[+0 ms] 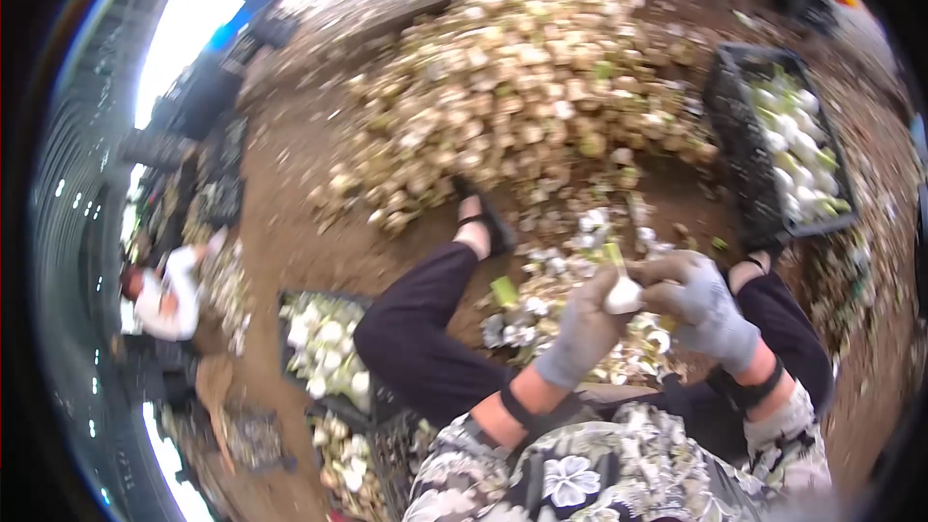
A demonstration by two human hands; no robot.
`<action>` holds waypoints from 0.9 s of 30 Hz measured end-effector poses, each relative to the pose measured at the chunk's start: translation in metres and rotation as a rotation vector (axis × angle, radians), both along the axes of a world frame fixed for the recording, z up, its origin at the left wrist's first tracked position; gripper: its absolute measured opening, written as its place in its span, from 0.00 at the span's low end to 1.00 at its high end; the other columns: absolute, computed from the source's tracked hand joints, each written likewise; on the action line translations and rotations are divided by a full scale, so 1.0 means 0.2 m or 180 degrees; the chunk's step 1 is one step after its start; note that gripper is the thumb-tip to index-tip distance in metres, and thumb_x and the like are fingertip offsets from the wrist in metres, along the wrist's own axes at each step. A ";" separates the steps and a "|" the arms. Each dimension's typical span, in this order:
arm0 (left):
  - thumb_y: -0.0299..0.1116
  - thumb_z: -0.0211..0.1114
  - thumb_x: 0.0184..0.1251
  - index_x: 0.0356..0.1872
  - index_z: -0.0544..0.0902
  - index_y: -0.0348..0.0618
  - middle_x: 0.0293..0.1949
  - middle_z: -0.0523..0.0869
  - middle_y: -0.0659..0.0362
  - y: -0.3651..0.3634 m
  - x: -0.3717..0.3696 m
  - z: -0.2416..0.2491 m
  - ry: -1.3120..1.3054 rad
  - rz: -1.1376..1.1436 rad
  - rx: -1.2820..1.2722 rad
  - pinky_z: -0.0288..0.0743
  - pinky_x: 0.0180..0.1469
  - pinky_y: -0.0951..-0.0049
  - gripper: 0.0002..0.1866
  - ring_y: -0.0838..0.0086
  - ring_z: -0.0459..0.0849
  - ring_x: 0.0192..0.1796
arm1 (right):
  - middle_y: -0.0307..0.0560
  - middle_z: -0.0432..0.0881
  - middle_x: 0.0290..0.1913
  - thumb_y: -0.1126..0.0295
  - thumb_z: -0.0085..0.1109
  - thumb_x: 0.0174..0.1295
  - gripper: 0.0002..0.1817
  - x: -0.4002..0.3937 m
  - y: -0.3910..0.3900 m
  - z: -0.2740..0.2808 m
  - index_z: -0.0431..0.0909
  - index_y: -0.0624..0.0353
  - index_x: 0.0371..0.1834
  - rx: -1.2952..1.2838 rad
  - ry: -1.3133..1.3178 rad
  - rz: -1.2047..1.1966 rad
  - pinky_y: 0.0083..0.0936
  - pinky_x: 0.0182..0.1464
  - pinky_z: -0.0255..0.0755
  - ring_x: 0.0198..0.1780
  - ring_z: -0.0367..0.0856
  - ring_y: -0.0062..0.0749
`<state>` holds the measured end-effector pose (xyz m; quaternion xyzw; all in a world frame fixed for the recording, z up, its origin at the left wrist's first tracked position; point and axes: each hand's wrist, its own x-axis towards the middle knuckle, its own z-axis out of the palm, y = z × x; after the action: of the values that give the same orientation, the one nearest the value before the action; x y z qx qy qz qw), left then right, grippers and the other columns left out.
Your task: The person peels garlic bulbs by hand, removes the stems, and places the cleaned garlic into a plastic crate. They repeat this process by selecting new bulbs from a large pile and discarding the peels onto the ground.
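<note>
A white garlic bulb (623, 298) with a short green stem is held upright in front of my lap. My left hand (588, 324), in a dirty grey glove, is closed around its left side. From the other side, the fingers and thumb of my right hand (698, 302), gloved alike, pinch at the bulb near its neck. Beneath my hands lies a litter of white and purplish garlic skins (541, 314) on the dirt, with a cut piece of green stem (504, 291) among them.
A large heap of untrimmed garlic (522, 87) spreads ahead. Black crates of white bulbs stand right (735, 150) and left (372, 411) of my legs. A person in a white top (174, 304) sits far left, near more garlic and stacked dark crates (208, 87).
</note>
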<state>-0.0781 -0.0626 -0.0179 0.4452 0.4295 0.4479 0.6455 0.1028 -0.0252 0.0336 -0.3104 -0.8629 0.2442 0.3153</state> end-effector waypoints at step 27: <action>0.36 0.59 0.71 0.47 0.80 0.40 0.43 0.85 0.54 0.84 -0.20 0.07 -0.1327 0.1215 -0.0319 0.81 0.44 0.70 0.12 0.69 0.84 0.42 | 0.47 0.81 0.50 0.63 0.58 0.62 0.11 0.10 -0.10 -0.30 0.78 0.61 0.38 -0.1170 -0.0743 -0.0208 0.37 0.45 0.76 0.46 0.82 0.45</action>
<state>-0.1188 0.1064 -0.0039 0.2221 0.3853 0.6214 0.6451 0.1238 -0.0454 -0.0254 -0.4167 -0.8240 0.3495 0.1591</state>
